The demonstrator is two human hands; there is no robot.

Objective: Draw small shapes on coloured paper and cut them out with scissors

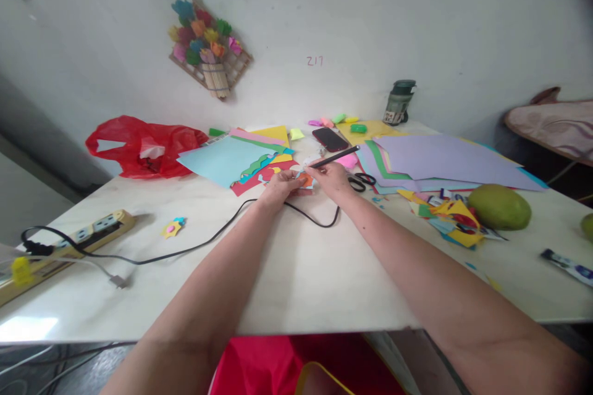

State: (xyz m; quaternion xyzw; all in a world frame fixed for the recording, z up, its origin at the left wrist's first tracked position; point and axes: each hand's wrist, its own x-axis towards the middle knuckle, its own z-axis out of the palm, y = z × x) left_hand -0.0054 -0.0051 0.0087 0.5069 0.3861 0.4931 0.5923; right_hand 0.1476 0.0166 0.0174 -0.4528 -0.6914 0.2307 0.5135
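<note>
My right hand [332, 178] is closed around a black pen [337, 157], whose lower end points at a small piece of orange paper [306, 181]. Pinched at its left side, that piece is in my left hand [281, 189], along with some pale blue paper I cannot fully make out. Red paper [250, 187] with green and blue wavy cut strips [257, 165] lies just beyond my left hand. Black-handled scissors [362, 182] rest right of my right hand, their blades hidden. A pink lump [347, 161] sits behind that hand.
Coloured sheets [445, 157] are stacked at right, near paper scraps [456, 219] and a green fruit [499, 207]. A phone [330, 139] and a bottle [399, 102] stand toward the back. A black cable [176, 253] crosses from the power strip [99, 228]; a red bag [143, 148] lies left.
</note>
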